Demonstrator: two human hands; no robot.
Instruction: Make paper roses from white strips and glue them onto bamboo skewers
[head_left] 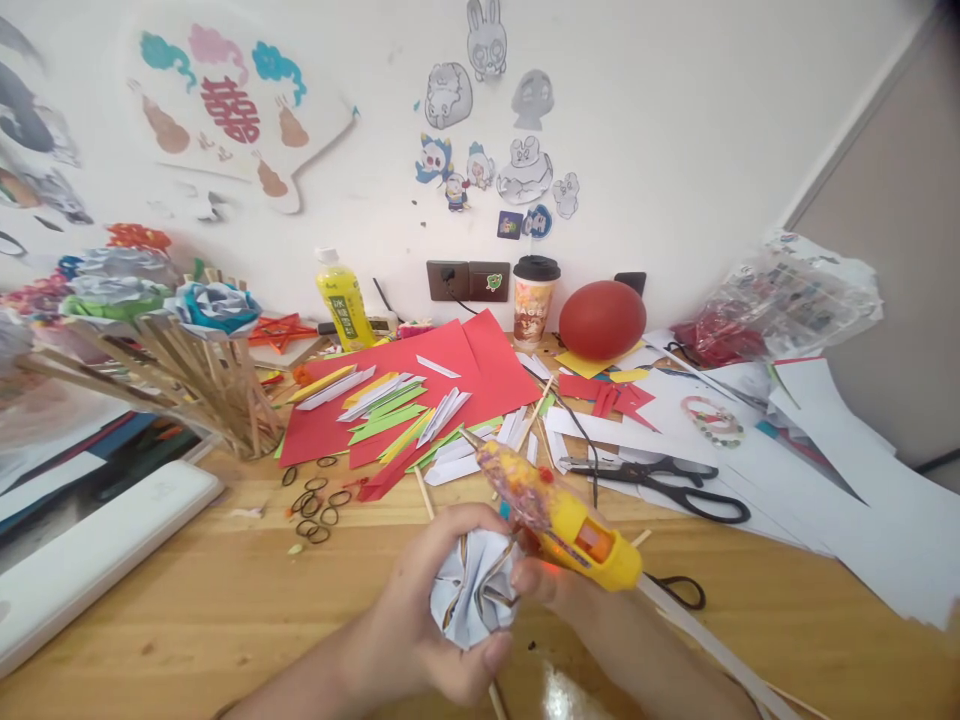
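Head view: left hand (411,600) snug around paper flower (474,590), right hand (576,602) around glue gun (551,508).

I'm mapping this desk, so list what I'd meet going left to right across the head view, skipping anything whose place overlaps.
Paper flowers → bottle → held folded paper → balloon → plastic bag.

Glue gun (559,510): yellow, purple-mottled. Paper flower (478,592): white, brown-edged. Balloon (603,320): red. Clouds (217,48): 2 teal, 1 pink.
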